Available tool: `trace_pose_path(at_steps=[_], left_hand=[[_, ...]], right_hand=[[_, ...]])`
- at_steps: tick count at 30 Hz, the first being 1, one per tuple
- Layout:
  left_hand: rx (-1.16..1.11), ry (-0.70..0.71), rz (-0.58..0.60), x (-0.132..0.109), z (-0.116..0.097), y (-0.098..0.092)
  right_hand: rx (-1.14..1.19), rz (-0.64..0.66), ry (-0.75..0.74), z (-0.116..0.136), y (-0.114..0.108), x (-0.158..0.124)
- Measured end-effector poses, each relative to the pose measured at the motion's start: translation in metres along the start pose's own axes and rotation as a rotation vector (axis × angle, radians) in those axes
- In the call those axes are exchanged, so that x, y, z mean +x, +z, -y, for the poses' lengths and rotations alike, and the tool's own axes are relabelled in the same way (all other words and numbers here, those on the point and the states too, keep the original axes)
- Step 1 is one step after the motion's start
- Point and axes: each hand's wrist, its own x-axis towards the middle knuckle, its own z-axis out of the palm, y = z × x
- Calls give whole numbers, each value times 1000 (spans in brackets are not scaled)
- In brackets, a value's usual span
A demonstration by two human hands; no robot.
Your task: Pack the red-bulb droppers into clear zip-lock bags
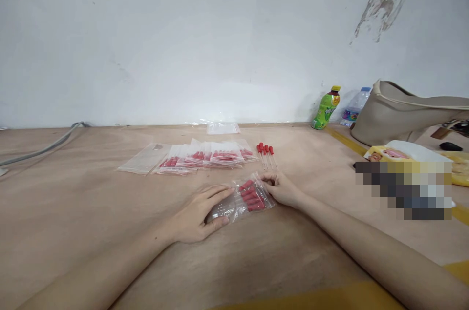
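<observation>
A clear zip bag (238, 207) with several red-bulbed droppers (252, 196) inside lies on the table in front of me. My left hand (200, 215) rests at its left end, fingers stretched along the far side and thumb apart near the close edge. At the right end, the fingertips of my right hand (280, 188) pinch the bag's edge. Just beyond that hand, several loose droppers (266, 150) lie with red bulbs pointing away. Filled zip bags (198, 156) overlap in a row behind, and a flat bag (144, 158) lies at their left end.
A white packet (223, 128) lies by the wall. At the right stand a green drink bottle (326, 109), a clear bottle (355, 107) and a beige bag (395, 114), with a yellow-white package (399, 151) nearer. A grey cable (44, 146) crosses the left side.
</observation>
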Motion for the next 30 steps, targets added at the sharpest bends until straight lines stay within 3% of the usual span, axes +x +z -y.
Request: trace_pose_path(at_steps=[4,6,10,16,20,24,27,30], left_hand=[[-2,-5,4,-1,0,0],[-1,-14,6,-2,1,1],[2,-23,9,-2,2,3],[-26,6,-22,0,0,0],[4,-24,-122,-1,0,-2],[61,-37,-260,-2,2,-1],[118,-62,-379,-1,6,1],[184,-109,-494,-1,14,1]], right_hand=[[-32,-109,182,4,-11,-2],[-58,-8,205,5,-14,-3],[30,282,96,6,-9,-8],[290,370,93,11,-4,-15],[330,218,141,26,-29,-14],[371,-63,-17,48,-54,2],[435,-253,-134,56,-50,24],[524,-373,-151,56,-31,48]])
